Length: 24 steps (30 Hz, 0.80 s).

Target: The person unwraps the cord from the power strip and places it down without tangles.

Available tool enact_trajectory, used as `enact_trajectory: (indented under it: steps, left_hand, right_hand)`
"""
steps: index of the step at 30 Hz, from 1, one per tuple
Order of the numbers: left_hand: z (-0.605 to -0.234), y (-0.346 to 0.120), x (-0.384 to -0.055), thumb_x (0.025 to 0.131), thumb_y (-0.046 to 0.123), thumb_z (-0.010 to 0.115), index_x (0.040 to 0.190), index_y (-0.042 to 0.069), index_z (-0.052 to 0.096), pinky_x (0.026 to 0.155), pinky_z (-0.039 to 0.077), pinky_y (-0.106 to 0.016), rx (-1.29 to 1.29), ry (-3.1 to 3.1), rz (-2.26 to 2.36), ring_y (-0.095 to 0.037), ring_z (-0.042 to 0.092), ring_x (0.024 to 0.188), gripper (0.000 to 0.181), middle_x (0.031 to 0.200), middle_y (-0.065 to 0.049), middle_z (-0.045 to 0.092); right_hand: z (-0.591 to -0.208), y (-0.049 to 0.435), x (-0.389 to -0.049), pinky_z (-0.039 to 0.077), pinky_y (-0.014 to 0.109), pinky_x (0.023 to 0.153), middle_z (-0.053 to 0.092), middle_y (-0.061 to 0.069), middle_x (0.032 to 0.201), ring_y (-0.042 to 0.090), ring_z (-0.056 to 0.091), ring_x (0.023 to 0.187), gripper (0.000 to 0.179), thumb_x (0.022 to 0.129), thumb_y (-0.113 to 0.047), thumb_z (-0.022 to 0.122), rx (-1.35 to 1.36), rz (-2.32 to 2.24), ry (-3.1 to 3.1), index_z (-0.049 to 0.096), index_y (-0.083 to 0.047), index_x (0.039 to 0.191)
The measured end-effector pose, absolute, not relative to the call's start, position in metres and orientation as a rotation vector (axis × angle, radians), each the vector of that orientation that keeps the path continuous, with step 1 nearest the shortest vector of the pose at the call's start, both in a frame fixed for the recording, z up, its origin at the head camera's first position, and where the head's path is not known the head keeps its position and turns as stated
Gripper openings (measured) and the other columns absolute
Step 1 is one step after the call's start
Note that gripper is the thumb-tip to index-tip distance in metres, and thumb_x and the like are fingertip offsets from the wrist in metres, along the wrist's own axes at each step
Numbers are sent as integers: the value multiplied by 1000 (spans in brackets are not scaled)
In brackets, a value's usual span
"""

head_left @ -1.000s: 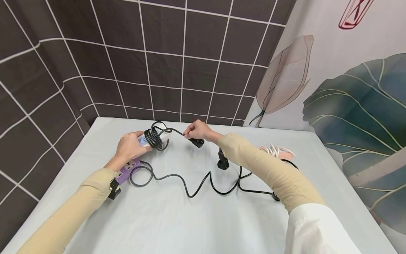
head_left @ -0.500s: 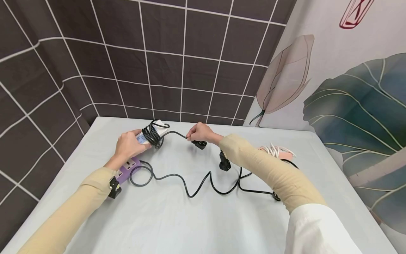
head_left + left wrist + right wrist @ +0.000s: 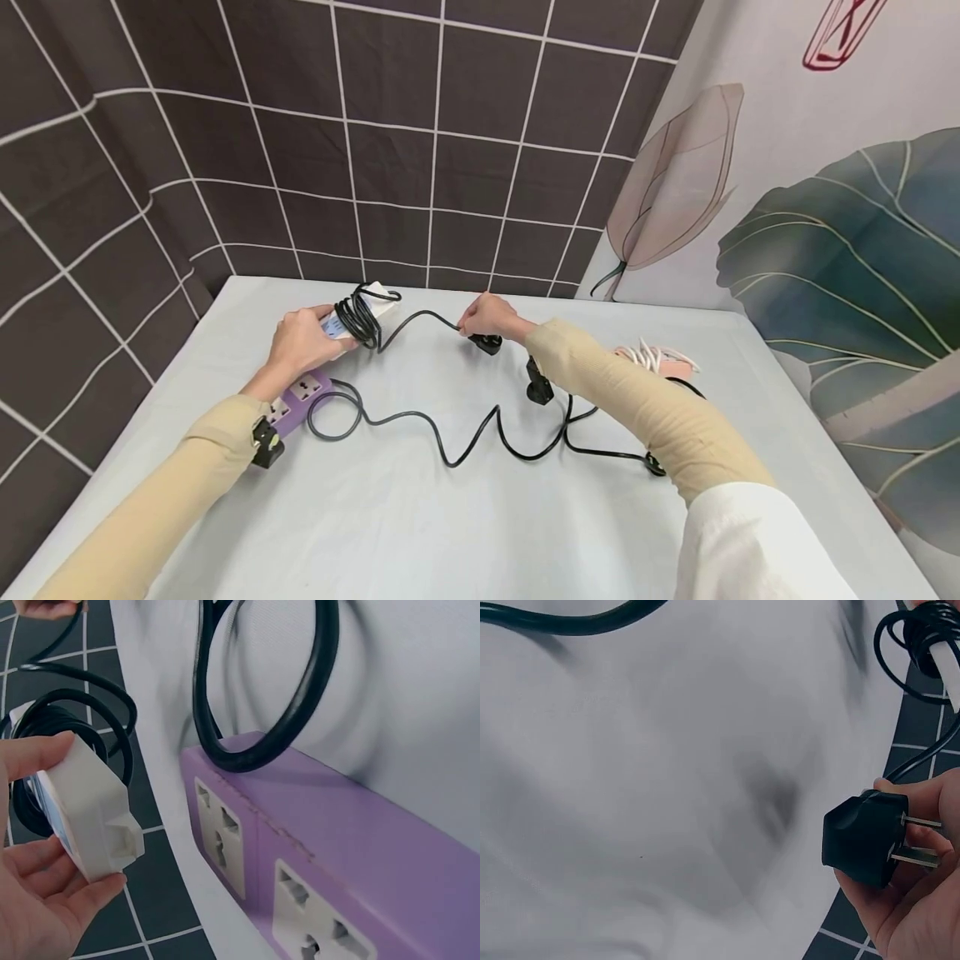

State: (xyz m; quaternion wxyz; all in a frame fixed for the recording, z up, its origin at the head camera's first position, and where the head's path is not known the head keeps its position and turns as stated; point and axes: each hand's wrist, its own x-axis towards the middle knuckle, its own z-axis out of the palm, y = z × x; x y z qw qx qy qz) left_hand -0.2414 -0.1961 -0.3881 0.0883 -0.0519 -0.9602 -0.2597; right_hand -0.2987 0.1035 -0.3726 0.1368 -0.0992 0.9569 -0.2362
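My left hand (image 3: 296, 342) grips one end of a white power strip (image 3: 94, 806) with a blue socket face. Black cord (image 3: 356, 318) is wound several times round the strip's middle. From that coil a loose length runs right to a black plug (image 3: 866, 836), which my right hand (image 3: 491, 317) holds, thumb and fingers around its body. Metal prongs point back toward the palm in the right wrist view. Below my left hand, a purple power strip (image 3: 303, 404) lies on the table, partly hidden by the wrist in the head view.
The purple strip's black cord (image 3: 450, 462) snakes rightward over the white table (image 3: 450, 533). A pink power strip (image 3: 677, 367) wrapped in white cord (image 3: 645, 357) lies at the right, partly behind my right sleeve. A dark tiled-pattern backdrop (image 3: 390, 158) rises behind the table.
My right hand has moved right and slightly down with the plug, lengthening the loose cord between it and the coil. My left hand with the white power strip has shifted slightly left.
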Motion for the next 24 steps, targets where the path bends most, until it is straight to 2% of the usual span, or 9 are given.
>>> enact_trajectory:
  steps: [8,15,20,24]
  left_hand:
    - [-380,-197,-238,70,36,77,133,-2,53,67,40,-34,-193,-2924,-793,-33,57,87,78,107,-25,67]
    - [-373,-197,-238,71,34,77,132,-1,55,69,41,-33,-289,-2956,-814,-32,57,88,74,107,-23,68]
    - [-368,-196,-237,70,33,78,131,-2,56,76,45,-39,-360,-2976,-825,-32,59,93,73,113,-23,67]
    - [-365,-196,-237,70,33,79,129,-4,57,85,48,-45,-417,-2998,-840,-34,62,100,73,118,-24,66]
  right_hand:
    - [-378,109,-305,41,21,60,76,-1,97,12,61,80,17,83,-25,70,-204,-635,2795,78,-15,94]
    - [-381,111,-309,42,22,61,76,0,91,11,59,74,19,81,-26,71,-172,-632,2787,78,-14,95]
    - [-380,111,-308,41,23,59,76,0,87,11,55,70,19,81,-26,69,-140,-614,2798,78,-14,92]
    - [-380,113,-311,43,22,61,76,0,92,11,58,73,19,81,-25,69,-92,-621,2796,78,-15,94]
